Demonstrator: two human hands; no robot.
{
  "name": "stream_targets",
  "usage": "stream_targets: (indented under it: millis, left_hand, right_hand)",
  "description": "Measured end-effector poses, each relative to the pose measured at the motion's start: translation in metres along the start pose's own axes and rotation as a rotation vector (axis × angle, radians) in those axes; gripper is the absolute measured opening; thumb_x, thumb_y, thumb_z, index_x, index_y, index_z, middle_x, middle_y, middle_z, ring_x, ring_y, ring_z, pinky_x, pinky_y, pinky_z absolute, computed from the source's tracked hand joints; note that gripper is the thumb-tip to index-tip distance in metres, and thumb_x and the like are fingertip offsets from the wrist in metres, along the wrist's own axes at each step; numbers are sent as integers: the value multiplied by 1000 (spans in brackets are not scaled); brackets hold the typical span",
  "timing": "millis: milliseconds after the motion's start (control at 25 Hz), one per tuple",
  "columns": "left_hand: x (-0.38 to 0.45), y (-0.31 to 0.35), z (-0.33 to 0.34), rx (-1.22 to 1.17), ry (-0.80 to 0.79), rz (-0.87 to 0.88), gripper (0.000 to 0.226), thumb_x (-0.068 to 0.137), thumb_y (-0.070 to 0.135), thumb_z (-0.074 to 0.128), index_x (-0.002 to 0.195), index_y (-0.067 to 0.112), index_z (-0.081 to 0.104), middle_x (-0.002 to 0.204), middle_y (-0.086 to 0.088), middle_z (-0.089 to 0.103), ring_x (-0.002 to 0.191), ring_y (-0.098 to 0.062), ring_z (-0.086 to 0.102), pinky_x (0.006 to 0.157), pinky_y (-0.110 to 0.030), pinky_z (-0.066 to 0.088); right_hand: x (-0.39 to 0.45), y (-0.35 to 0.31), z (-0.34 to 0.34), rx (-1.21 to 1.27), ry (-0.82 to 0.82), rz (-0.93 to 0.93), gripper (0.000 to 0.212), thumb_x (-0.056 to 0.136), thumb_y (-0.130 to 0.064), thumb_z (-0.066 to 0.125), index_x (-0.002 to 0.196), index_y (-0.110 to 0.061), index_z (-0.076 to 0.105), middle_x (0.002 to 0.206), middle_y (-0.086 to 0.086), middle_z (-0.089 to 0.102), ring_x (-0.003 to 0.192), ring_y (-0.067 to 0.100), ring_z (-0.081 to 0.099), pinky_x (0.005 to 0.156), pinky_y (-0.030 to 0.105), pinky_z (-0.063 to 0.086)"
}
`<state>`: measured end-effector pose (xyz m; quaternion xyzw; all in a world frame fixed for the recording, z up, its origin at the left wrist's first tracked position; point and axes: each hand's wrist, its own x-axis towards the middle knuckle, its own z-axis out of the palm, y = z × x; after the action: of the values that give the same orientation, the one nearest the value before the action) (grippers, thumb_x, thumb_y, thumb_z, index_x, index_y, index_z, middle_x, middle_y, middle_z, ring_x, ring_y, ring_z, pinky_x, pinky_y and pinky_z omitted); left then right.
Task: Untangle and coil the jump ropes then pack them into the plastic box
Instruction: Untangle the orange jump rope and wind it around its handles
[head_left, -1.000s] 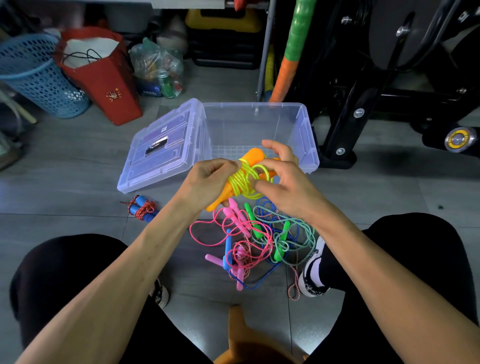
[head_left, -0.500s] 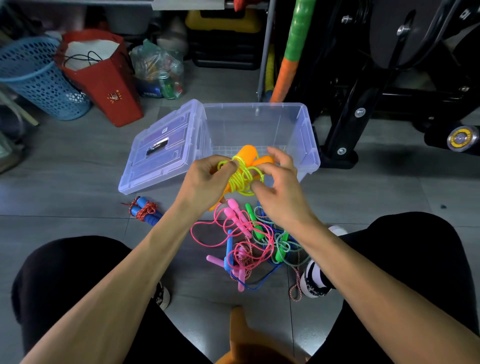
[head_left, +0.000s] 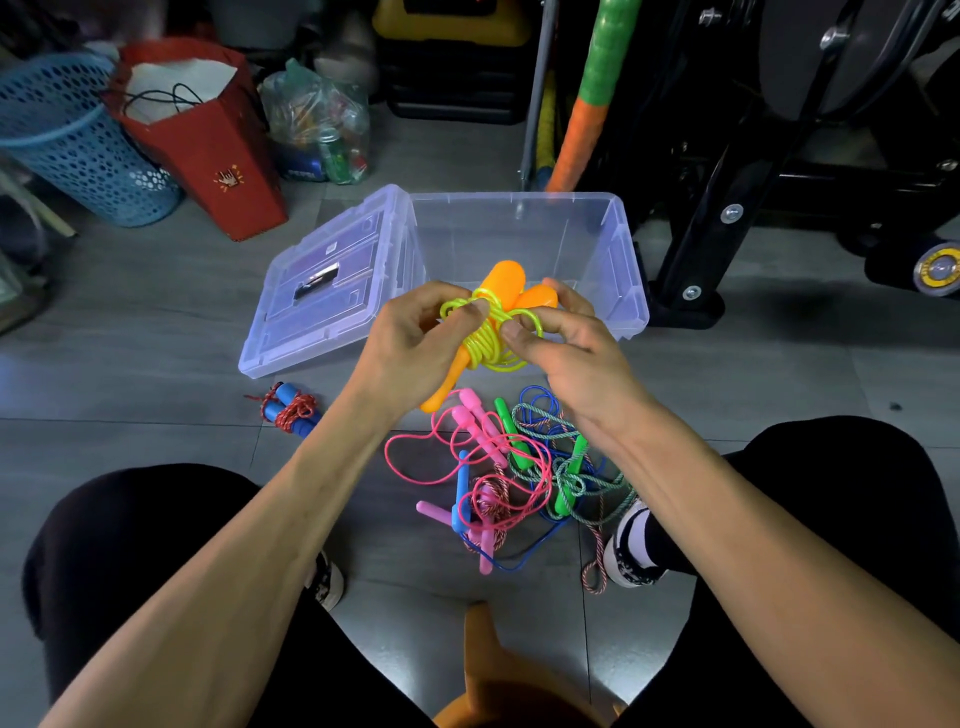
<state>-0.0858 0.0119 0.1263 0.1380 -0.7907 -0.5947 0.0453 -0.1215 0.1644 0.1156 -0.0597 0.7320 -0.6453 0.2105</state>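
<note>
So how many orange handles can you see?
2. Both orange handles are up in the two hands, yellow rope wrapped around them, in front of the plastic box. The hands partly cover them.

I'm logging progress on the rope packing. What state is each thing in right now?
plastic box: open, no ropes visible inside.
lid: off, leaning against the box's left side.
yellow rope with orange handles: coiled around its handles, held above the floor.
left hand: pinching the yellow cord.
right hand: pinching the yellow cord.
blue-handled rope: coiled, on the floor.
pile of ropes: tangled, on the floor.
</note>
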Motion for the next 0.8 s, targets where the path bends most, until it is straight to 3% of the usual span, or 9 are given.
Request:
stream_targets:
  millis: [80, 200, 320, 440, 560, 720, 800]
  left_hand:
    - [-1, 0, -1, -29, -5, 12, 16, 94, 15, 61, 93, 0, 67, 63, -6, 60, 44, -9, 57, 44, -19, 44]
    - [-3, -4, -3, 6, -16, 23, 17, 93, 19, 63, 92, 2, 67, 74, -20, 66, 57, -22, 64, 52, -34, 51]
    - [-7, -4, -7, 64, -91, -39, 21, 96, 21, 58, 116, 17, 60, 69, -7, 64, 55, -17, 55, 53, -30, 47]
    - [-11, -3, -12, 21, -244, -69, 36, 100, 16, 49, 134, 25, 50, 84, -24, 65, 67, -29, 62, 60, -37, 54]
    - [-15, -2, -14, -2, -271, -63, 35, 100, 13, 49, 132, 27, 52, 89, -27, 66, 74, -36, 65, 63, -46, 56]
    - [-18, -1, -7, -88, -235, -98, 34, 99, 10, 49, 130, 23, 53, 77, -13, 66, 69, -27, 65, 57, -35, 55]
    - [-18, -3, -4, -88, -214, -85, 32, 98, 10, 50, 128, 22, 55, 79, -19, 67, 67, -33, 65, 57, -37, 56]
  right_hand:
    - [0, -2, -4, 25, -39, 9, 19, 92, -17, 63, 80, -26, 73, 148, -9, 29, 118, -21, 36, 114, 29, 26]
    - [-1, -3, -9, -45, -107, 13, 21, 97, -16, 57, 84, -21, 73, 145, -9, 28, 129, -8, 35, 112, 25, 26]
    - [-4, -7, -10, -156, -151, 41, 15, 89, -9, 62, 83, -20, 69, 145, -8, 28, 126, -4, 38, 110, 26, 29]
    - [-8, -8, -14, -455, -182, -82, 17, 82, -5, 64, 85, -21, 65, 148, -6, 26, 138, 8, 25, 107, 23, 20]
    - [-12, -5, -18, -624, -182, -223, 11, 83, -6, 62, 92, -8, 65, 152, -2, 26, 139, 12, 17, 101, 19, 15]
    - [-15, -7, -19, -747, -78, -420, 10, 77, -12, 64, 86, -10, 67, 143, 0, 36, 134, 18, 23, 102, 22, 19]
    - [-15, -6, -20, -745, -94, -372, 9, 79, -10, 63, 87, -9, 67, 145, 0, 33, 134, 16, 21, 100, 21, 19]
